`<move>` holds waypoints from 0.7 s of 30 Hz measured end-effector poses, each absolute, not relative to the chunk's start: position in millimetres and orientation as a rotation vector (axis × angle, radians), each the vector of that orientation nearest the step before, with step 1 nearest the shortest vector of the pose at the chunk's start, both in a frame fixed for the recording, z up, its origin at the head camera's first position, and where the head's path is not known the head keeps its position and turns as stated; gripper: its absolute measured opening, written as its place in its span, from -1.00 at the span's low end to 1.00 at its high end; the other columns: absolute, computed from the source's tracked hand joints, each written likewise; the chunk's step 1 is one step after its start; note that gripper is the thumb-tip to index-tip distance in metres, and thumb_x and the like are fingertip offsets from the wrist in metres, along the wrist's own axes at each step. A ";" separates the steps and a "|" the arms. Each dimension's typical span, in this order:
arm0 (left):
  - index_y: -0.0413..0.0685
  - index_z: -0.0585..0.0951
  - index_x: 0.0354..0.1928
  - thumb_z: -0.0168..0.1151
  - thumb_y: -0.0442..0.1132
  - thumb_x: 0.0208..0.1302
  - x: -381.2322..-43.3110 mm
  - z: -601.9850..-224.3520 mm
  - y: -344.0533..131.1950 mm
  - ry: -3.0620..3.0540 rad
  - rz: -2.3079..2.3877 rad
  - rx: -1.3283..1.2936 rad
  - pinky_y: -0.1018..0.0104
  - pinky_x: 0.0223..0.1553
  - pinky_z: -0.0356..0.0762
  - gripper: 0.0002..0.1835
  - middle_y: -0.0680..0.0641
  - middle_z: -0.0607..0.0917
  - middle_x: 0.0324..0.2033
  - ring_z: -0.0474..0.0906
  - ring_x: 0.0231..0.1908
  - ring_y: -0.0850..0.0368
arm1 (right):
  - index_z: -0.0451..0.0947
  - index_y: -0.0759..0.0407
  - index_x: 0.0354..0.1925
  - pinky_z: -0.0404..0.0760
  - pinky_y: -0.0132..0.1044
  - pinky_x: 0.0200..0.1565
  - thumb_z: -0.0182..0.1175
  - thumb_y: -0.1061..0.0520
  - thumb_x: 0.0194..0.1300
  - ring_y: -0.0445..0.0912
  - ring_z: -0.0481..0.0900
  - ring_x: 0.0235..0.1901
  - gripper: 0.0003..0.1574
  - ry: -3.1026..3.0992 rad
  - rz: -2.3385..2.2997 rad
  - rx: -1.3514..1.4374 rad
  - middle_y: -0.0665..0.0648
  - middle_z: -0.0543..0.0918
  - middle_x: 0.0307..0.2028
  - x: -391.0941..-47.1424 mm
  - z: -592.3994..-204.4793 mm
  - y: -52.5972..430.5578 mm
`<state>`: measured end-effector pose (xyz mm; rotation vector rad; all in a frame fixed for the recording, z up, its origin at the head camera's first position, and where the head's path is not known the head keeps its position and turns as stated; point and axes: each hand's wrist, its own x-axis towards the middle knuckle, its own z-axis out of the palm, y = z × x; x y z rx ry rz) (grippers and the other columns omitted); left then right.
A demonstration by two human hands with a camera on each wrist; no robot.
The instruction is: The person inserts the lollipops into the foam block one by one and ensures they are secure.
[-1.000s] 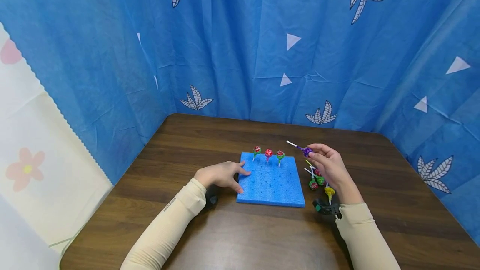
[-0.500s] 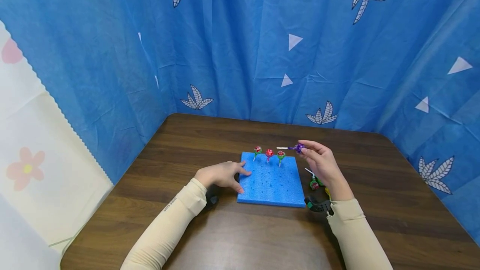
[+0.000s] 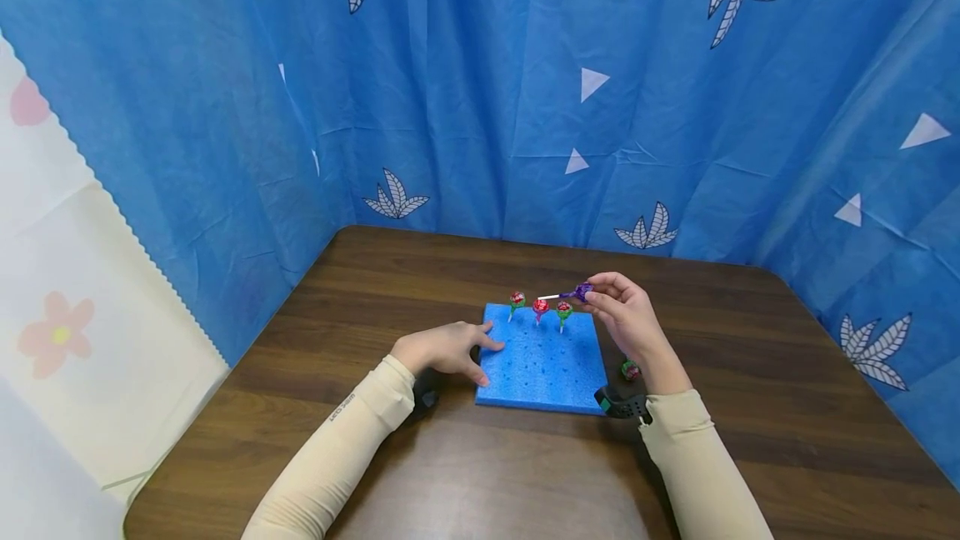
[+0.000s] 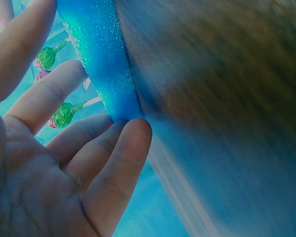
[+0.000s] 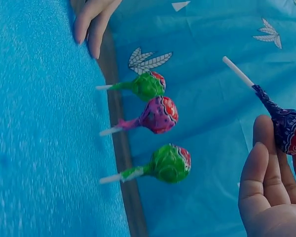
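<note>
In the head view a purple-wrapped lollipop [image 3: 582, 292] is pinched by its candy end in my right hand [image 3: 632, 322]. Its white stick points left, above the back of a blue foam board [image 3: 540, 377]. Three wrapped lollipops stand upright along the board's back edge: a green one [image 5: 149, 86], a pink one [image 5: 160, 114] and another green one [image 5: 171, 164]. My left hand [image 3: 446, 348] rests against the board's left edge, fingers and thumb spread. The left wrist view shows those fingertips [image 4: 133, 133] touching the foam's side.
Small holes dot the foam's top. A green-and-red lollipop [image 3: 630, 370] lies on the wooden table [image 3: 450, 473] right of the board, partly behind my right wrist. A blue curtain [image 3: 480, 90] hangs behind the table.
My right hand has carried the purple lollipop left, from above the loose lollipops to over the board's back right. The stick has swung to nearly level. The left hand stays put.
</note>
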<state>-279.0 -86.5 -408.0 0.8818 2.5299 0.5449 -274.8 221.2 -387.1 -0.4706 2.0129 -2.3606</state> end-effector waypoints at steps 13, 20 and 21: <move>0.17 0.46 0.40 0.43 0.02 0.20 -278.7 -409.4 -85.9 2.537 0.534 0.883 -0.05 0.47 0.23 -0.29 -0.17 0.13 0.56 0.10 0.53 -0.18 | 0.56 0.34 0.08 0.64 -0.26 0.06 0.22 0.18 0.43 -0.16 0.69 -0.16 -0.66 2.189 -2.267 -0.462 -0.10 0.70 -0.22 -280.6 -384.1 196.3; 0.19 0.47 0.40 0.42 0.05 0.21 -279.8 -411.3 -84.0 2.536 0.535 0.867 -0.03 0.48 0.22 -0.30 -0.14 0.13 0.56 0.09 0.54 -0.16 | 0.46 0.47 0.24 0.64 -0.41 -0.01 0.20 0.19 0.44 -0.23 0.64 -0.14 -0.49 2.316 -2.131 -0.472 -0.21 0.70 -0.17 -281.5 -388.4 181.5; 0.19 0.47 0.40 0.41 0.05 0.21 -279.9 -411.4 -83.8 2.537 0.533 0.863 -0.04 0.48 0.22 -0.30 -0.14 0.13 0.56 0.10 0.54 -0.16 | 0.47 0.45 0.24 0.64 -0.44 -0.01 0.20 0.19 0.44 -0.25 0.64 -0.12 -0.49 2.341 -2.103 -0.475 -0.21 0.70 -0.14 -281.0 -389.0 179.5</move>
